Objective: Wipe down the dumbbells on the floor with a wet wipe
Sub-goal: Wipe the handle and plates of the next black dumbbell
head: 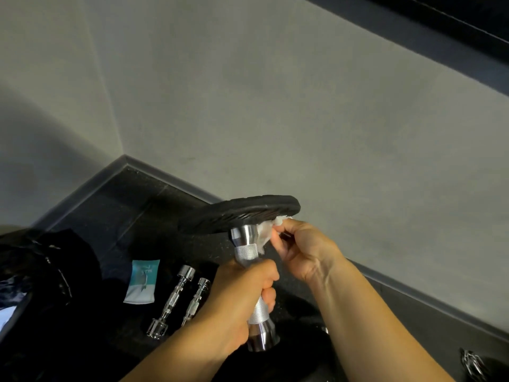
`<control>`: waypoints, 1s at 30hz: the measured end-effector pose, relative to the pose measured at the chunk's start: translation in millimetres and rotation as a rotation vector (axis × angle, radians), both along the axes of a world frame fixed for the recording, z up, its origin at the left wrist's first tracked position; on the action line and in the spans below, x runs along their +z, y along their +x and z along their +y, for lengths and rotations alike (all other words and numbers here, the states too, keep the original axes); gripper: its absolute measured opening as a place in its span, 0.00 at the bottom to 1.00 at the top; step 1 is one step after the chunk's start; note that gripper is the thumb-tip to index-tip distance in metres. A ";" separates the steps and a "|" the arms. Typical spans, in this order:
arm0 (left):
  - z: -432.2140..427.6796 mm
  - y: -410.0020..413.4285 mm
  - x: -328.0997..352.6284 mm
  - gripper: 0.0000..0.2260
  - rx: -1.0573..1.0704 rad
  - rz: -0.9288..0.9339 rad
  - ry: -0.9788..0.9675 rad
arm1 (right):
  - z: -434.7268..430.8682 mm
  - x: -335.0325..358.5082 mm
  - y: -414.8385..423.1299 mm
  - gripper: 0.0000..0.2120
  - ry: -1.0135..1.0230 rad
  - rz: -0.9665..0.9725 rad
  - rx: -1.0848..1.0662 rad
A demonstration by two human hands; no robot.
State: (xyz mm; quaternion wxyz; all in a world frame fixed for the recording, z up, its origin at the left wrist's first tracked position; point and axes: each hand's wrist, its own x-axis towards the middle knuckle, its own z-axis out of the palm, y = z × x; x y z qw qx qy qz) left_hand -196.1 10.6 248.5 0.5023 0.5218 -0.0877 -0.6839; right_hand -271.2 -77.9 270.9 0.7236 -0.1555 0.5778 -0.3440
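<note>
I hold a dumbbell (249, 252) upright above the floor: a knurled chrome handle with a black weight plate (242, 210) on its top end. My left hand (237, 304) is wrapped around the middle of the handle. My right hand (303, 249) pinches a crumpled white wet wipe (264, 235) against the chrome collar just under the plate's right underside. The lower end of the dumbbell is partly hidden behind my left hand.
On the dark floor to the left lie two chrome bars (176, 299) side by side and a teal and white wipe packet (141, 281). A black bag (41, 285) fills the lower left. A grey wall with a dark skirting board (165, 175) runs behind. A chrome part (472, 363) shows at lower right.
</note>
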 end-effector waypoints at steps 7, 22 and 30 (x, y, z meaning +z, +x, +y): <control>-3.1 3.8 -2.0 0.16 -0.174 0.217 0.036 | -3.5 -14.3 -15.6 0.07 -0.017 0.001 0.121; -9.0 -8.2 -34.4 0.07 -0.175 -0.155 0.112 | 27.1 7.9 7.6 0.15 -0.480 0.339 0.133; -6.6 -2.2 -22.8 0.05 -0.027 -0.067 0.160 | 21.7 8.0 5.7 0.20 -0.375 0.216 -0.005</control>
